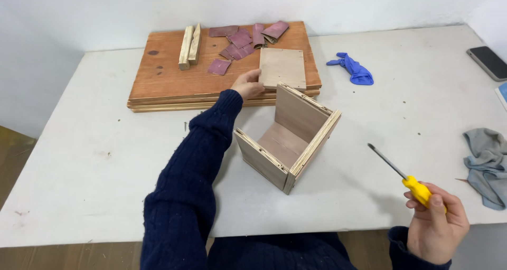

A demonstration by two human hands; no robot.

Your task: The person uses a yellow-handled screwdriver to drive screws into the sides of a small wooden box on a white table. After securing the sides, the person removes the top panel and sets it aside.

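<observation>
My left hand (247,84) reaches forward in a dark blue knitted sleeve and grips the left edge of a small square plywood panel (283,68) lying on the brown wooden board (174,80). An open plywood box (288,141), with no lid and one side open, stands on the white table (95,148) just in front of that panel. My right hand (435,222) is at the lower right, closed around the yellow handle of a screwdriver (406,177) whose dark shaft points up and left toward the box.
Several pieces of purple sandpaper (240,38) and two short wooden sticks (189,45) lie on the board. A blue glove (353,69) lies to its right. A grey rag (488,164) and a phone (488,62) are at the right edge.
</observation>
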